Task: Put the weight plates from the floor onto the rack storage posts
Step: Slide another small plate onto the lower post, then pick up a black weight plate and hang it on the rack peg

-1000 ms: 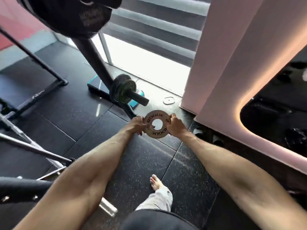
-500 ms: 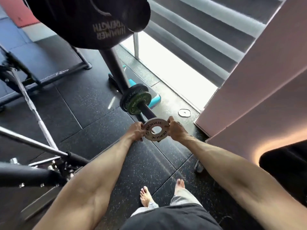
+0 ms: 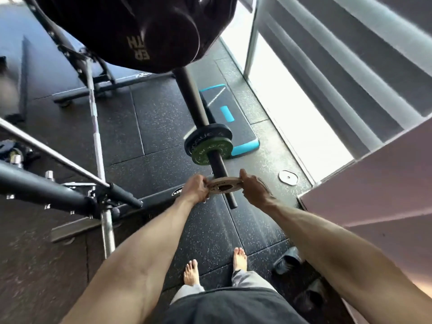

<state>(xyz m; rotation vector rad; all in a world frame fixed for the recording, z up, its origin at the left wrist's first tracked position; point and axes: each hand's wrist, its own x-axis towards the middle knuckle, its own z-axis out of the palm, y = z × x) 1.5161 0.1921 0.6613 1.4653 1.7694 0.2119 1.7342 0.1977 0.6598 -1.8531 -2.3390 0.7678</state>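
Grip: I'm seeing both hands clamping the tan plate [image 3: 223, 185] by its rim, left hand [image 3: 195, 189] on the left edge, right hand [image 3: 253, 187] on the right edge, fingers curled over the top.

Plate: it is sitting on the post [image 3: 218, 166] now. The post is entering on the far side and its tip is sticking out on the near side, so I'm reading the hole as threaded.

Change: half a second ago the plate was facing me, lettering readable, held just in front of the post tip. Now it is tilting almost edge-on and the tip is poking past it. I'm taking that as the threading done and the slide under way.

Meaning for the task: this plate is nearly stored. It is sitting apart from the green plate [image 3: 209, 152] further up the post, so I'm expecting a push along the post until the two are touching.

Outward: a silver plate [image 3: 288, 177] is lying on the floor right of the post, near the window, and I'm counting it as left to do. A big black plate [image 3: 140, 31] is hanging above the post, close to the camera.
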